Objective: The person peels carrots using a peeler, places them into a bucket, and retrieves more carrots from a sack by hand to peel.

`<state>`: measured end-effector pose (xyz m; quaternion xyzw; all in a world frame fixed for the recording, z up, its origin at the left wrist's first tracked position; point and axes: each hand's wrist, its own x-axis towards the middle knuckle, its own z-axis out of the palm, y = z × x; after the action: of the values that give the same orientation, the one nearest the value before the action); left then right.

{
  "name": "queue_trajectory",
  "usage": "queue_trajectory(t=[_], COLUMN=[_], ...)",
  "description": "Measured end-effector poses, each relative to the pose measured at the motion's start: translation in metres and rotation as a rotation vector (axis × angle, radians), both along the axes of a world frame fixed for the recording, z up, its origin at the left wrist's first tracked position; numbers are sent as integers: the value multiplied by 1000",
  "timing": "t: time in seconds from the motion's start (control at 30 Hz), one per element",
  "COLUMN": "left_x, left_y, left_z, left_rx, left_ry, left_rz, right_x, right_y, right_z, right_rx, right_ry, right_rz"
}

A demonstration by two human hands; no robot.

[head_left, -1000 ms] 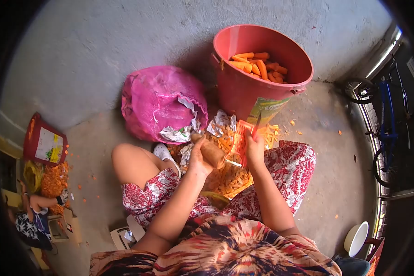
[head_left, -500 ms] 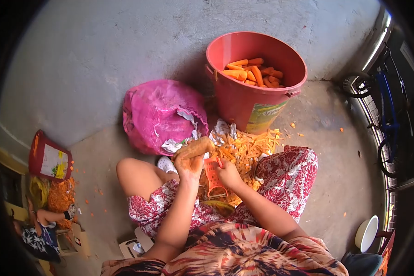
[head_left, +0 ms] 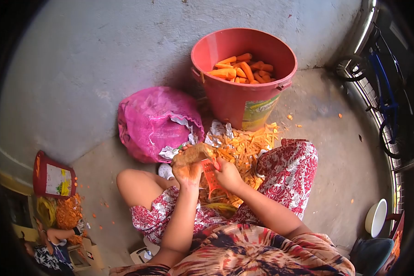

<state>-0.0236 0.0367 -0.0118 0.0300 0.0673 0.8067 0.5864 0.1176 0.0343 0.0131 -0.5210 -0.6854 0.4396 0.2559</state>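
My left hand (head_left: 188, 175) is closed around a thick, dirty, brownish carrot (head_left: 191, 155), its tip pointing right. Close beside it, my right hand (head_left: 229, 175) grips an orange plastic peeler (head_left: 210, 177) with a perforated body and a red part by the thumb. The peeler's far end is partly hidden among orange peelings (head_left: 250, 158), which lie in a heap between my legs. Whether the peeler touches the carrot, I cannot tell.
A big red bucket (head_left: 216, 101) holding peeled carrots (head_left: 247, 71) stands by the wall. Left of it slumps a pink mesh sack (head_left: 154, 119). A smaller red bucket (head_left: 55, 177) and a seated person (head_left: 55, 248) are at far left. A white basin (head_left: 376, 217) and bicycle (head_left: 386, 103) are right.
The view has shifted slightly. My right hand has come up nearer the carrot's tip, and the peeler's lower end has dropped out of clear sight. Both hands keep their hold.
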Motion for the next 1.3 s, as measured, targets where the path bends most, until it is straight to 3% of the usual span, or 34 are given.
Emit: queue_trajectory(t=[0.27,0.37,0.47,0.57,0.73,0.97,1.07,1.17,1.3], left_x=[10,14,6,3,11,17,15,9,15], left_y=[1,2,1,2,-2,-1,1,1,2], left_z=[9,10,3,12,3,28,15,6,19], left_rx=[42,44,-105,-197,-73,112,-90,-89,35], left_ry=[107,88,73,139,116,396,188,187,438], left_rz=[24,7,-20,-43,66,20,100,12,-2], right_x=[-9,-15,-13,-11,-18,-15,-12,-11,-11], right_y=[3,8,9,7,10,9,9,8,9], right_z=[-29,-63,-55,-40,-52,-62,-44,-52,-59], right_rx=[-97,-230,-204,-134,-102,-194,-221,-79,-101], right_ry=[187,443,348,80,92,188,77,-29,4], right_rz=[-134,-115,-109,-127,-151,-24,-5,1,-9])
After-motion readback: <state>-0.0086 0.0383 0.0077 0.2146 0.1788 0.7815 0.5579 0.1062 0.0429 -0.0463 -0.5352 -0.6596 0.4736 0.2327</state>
